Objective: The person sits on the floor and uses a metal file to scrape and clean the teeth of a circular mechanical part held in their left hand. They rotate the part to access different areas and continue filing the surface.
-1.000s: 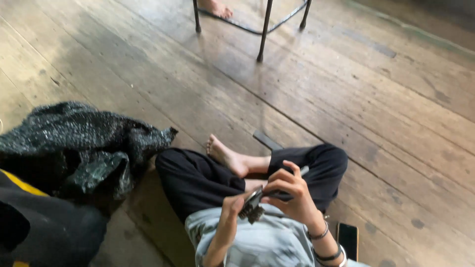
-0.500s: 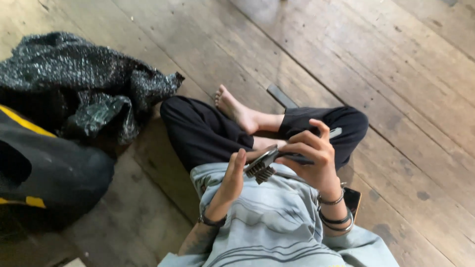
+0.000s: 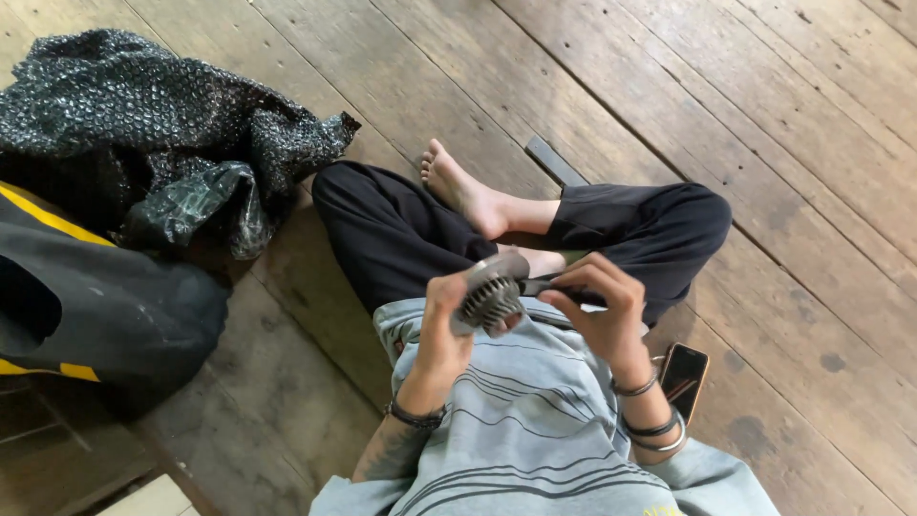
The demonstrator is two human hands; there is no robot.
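I sit cross-legged on a wooden plank floor [image 3: 401, 86] in black trousers and a grey striped shirt. My left hand [image 3: 441, 330] holds a small round grey part with ribbed fins [image 3: 489, 294] in front of my chest. My right hand [image 3: 597, 311] grips a thin dark tool or shaft [image 3: 541, 285] that meets the part from the right. Both hands touch the same assembly above my lap. My bare foot [image 3: 460, 187] rests just beyond it.
A crumpled sheet of dark bubble wrap [image 3: 143, 124] lies at the upper left. Below it sits a black bag with yellow stripes [image 3: 91, 306]. A phone [image 3: 684, 375] lies on the floor by my right elbow. A flat dark strip [image 3: 556, 161] lies near my knee.
The view has tilted down and left, so the chair legs at the top are gone. My hands have turned the finned part, which now faces the camera more squarely.
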